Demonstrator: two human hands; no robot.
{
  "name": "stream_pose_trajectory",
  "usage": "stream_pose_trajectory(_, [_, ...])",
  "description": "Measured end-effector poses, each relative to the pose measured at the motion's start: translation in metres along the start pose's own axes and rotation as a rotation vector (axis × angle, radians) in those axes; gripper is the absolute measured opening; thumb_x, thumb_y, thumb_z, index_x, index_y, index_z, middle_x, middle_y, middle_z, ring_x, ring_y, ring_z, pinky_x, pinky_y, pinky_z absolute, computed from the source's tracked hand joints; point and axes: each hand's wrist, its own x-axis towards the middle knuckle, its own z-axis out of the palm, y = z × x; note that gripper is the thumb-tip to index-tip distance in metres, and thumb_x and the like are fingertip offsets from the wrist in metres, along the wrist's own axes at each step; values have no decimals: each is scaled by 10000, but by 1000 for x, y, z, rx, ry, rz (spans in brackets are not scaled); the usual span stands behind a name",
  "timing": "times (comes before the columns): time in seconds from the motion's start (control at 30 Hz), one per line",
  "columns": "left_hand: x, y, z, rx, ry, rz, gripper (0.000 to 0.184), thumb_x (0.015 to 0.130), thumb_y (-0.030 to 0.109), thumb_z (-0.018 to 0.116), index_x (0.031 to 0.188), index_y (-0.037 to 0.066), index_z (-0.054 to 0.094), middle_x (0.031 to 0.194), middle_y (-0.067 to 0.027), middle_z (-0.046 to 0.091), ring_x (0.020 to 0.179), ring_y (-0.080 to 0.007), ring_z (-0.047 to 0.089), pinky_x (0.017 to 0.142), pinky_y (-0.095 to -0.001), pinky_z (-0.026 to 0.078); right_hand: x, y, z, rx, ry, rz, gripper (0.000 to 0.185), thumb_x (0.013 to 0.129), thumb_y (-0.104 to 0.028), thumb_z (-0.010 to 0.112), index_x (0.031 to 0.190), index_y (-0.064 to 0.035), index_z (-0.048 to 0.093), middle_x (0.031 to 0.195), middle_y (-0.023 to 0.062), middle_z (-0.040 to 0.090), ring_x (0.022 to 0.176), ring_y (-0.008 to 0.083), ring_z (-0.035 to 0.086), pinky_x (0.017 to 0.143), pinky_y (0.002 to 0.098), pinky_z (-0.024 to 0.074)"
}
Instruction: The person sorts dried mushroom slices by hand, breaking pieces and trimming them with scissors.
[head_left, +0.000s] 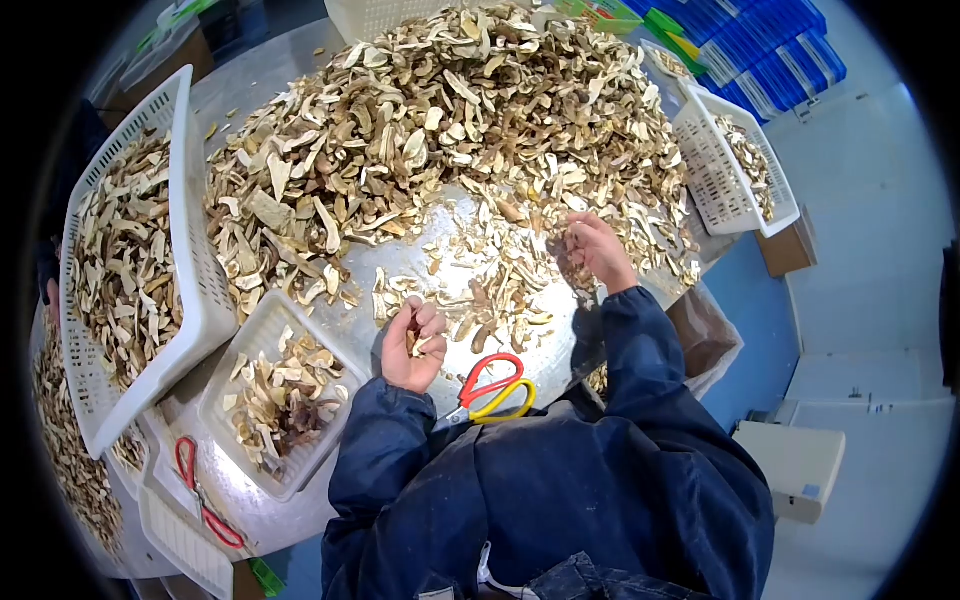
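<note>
My left hand (414, 345) is curled, palm up, around some dried slices at the near side of the metal table (370, 270). My right hand (597, 250) is over the right edge of the scattered slices (490, 265), its fingers bent; whether it pinches a slice is too small to tell. Beyond both hands rises a large heap of dried, mushroom-like slices (440, 110). Scissors with one red and one yellow handle (492, 390) lie close to my body, between the hands.
A large white basket (190, 220) full of slices stands tilted at the left. Near it are a smaller white basket (330, 395) and red-handled scissors (205, 500). Another white basket (745, 215), a lined box (715, 340) and blue crates (770, 60) are at the right.
</note>
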Motion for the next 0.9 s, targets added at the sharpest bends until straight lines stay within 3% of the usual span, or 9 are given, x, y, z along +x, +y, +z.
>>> stream_pose_trajectory(0.13, [-1,1,-1,14,-8,2,113,958,197,485,1001,101,527,811,-2,445,714,-106,417,526,-192,387,16,2,25,-930,236,-448,199,774,-198,654,808,-2,643,693,150,643,652,259,627,573,343,480])
stream_pose_trajectory(0.27, [0,1,-4,27,-10,13,125,952,199,490,1013,96,528,821,-9,445,722,-113,418,536,-195,390,26,9,35,-1195,230,-457,220,753,-227,644,783,-9,660,723,180,649,689,316,638,660,379,489])
stream_pose_trajectory(0.4, [-1,1,-4,31,-2,21,137,949,204,495,1018,90,527,825,-14,444,724,-117,419,540,-199,394,28,0,-3,67,-168,-57,170,820,-186,606,827,-16,604,615,53,544,521,153,518,458,280,375])
stream_pose_trajectory(0.43, [0,0,-4,29,-1,21,140,948,206,496,1018,89,527,825,-14,444,724,-117,420,541,-200,395,17,-7,7,268,-134,-19,120,838,-150,585,845,-31,569,599,-9,457,483,78,423,413,219,272])
stream_pose_trajectory(0.53, [1,0,-4,30,-39,10,145,948,207,495,1024,87,528,828,-15,445,727,-119,423,544,-202,398,24,-7,21,-181,-36,-99,131,832,-167,596,844,-37,578,594,-8,470,474,83,423,410,223,277])
stream_pose_trajectory(0.67, [0,1,-5,39,-42,16,151,952,211,490,1028,88,533,829,-16,448,728,-118,426,545,-202,397,27,-6,56,-1157,167,-423,232,751,-224,655,759,7,640,736,124,662,666,252,633,639,342,486])
stream_pose_trajectory(0.77, [0,1,-6,49,-40,17,157,952,213,491,1037,88,537,833,-14,452,731,-115,427,543,-199,389,41,6,55,-1209,120,-600,209,794,-213,648,819,-6,634,627,66,607,525,190,558,507,310,432])
stream_pose_trajectory(0.87, [-1,0,-3,141,8,26,180,945,211,507,1066,82,539,834,-6,462,733,-109,428,538,-190,365,22,-13,50,-149,-250,20,161,854,-173,606,925,-28,610,534,-28,461,409,92,394,394,251,292])
stream_pose_trajectory(0.9, [-1,0,0,210,48,34,194,940,209,515,1079,75,538,830,-2,463,731,-106,428,537,-188,356,9,-17,58,67,-288,88,149,896,-128,554,1019,-45,567,524,-94,304,393,21,246,383,206,162])
